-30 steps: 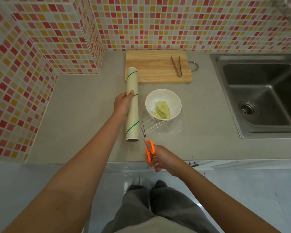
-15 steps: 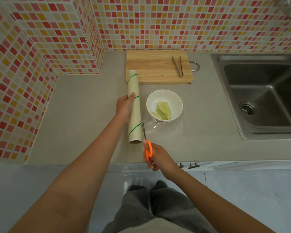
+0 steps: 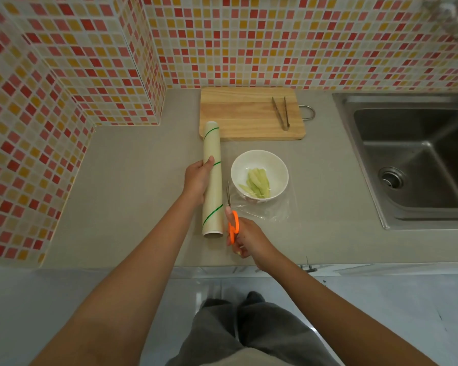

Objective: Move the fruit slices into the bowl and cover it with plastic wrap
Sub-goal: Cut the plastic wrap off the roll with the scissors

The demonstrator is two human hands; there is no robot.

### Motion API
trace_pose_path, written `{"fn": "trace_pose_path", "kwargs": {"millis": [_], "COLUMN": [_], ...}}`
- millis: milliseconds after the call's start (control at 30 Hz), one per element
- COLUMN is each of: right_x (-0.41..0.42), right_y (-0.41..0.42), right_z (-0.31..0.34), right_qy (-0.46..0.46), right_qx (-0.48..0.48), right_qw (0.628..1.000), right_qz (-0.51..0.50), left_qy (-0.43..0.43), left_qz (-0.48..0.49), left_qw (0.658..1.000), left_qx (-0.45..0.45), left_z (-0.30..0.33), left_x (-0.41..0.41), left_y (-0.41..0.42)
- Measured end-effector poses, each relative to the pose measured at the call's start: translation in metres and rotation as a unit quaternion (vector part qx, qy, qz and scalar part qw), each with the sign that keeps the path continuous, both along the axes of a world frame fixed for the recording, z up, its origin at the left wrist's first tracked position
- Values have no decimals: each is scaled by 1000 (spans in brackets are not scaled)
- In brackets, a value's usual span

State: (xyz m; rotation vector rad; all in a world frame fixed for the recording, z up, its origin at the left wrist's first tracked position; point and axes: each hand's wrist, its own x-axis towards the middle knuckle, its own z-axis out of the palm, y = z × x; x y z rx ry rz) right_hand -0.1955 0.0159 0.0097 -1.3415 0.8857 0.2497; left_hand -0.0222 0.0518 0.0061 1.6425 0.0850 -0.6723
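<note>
A white bowl (image 3: 259,165) holds several pale green fruit slices (image 3: 257,184) and stands on the grey counter. A clear sheet of plastic wrap (image 3: 265,211) stretches from the roll over and past the bowl. The cream roll of plastic wrap (image 3: 212,143) with green stripes lies just left of the bowl, and my left hand (image 3: 197,178) grips its middle. My right hand (image 3: 246,239) holds orange-handled scissors (image 3: 232,220), whose blades point away from me into the wrap between roll and bowl.
A wooden cutting board (image 3: 246,114) lies behind the bowl with metal tongs (image 3: 282,113) on it. A steel sink (image 3: 418,159) fills the right side. Tiled walls (image 3: 64,75) close the left and back. The counter edge (image 3: 143,265) runs in front.
My right hand has pushed the scissors forward along the right side of the roll, further into the wrap. My left hand stays on the roll.
</note>
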Motion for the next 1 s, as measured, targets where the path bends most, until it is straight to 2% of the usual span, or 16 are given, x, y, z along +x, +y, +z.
{"fn": "trace_pose_path", "kwargs": {"millis": [167, 333, 567, 1000], "right_x": [7, 17, 27, 58], "right_y": [-5, -10, -19, -37], "right_z": [-2, 2, 4, 11], "right_qy": [-26, -1, -32, -21], "right_qx": [-17, 6, -15, -35], "right_qw": [999, 1000, 999, 999], "right_qz": [6, 11, 16, 11], "left_qy": [9, 0, -2, 22], "left_qz": [0, -10, -14, -11], "left_qw": [1000, 1000, 1000, 999], "left_qx": [-6, -11, -25, -29], "left_z": [0, 1, 0, -2], "left_x": [-2, -3, -1, 7], "left_y": [0, 0, -1, -6]}}
